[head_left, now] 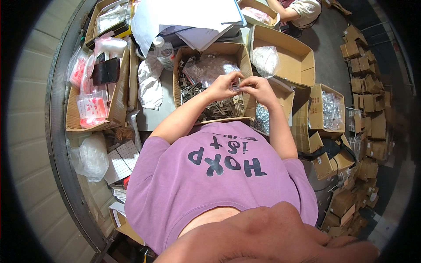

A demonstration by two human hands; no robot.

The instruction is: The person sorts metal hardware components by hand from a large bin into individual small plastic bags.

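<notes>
My left hand [224,86] and my right hand [262,90] meet above the right part of an open cardboard box [248,79]. Fingertips of both are pinched around a small shiny piece [235,86], partly hidden and too small to name. Below them, the box holds many small flat metal parts [190,92], grey and brownish, loosely heaped. On top of the heap, toward the back, lies a clear plastic bag [206,70] with small pale round pieces in it.
Left stands a cardboard box [117,109] with bagged red pieces and a dark phone [105,72]. A plastic bottle [164,53] and white cloth [150,83] lie between. Papers [188,19] are behind; more boxes [285,48] stand right. Another person's arm [285,13] shows at the back.
</notes>
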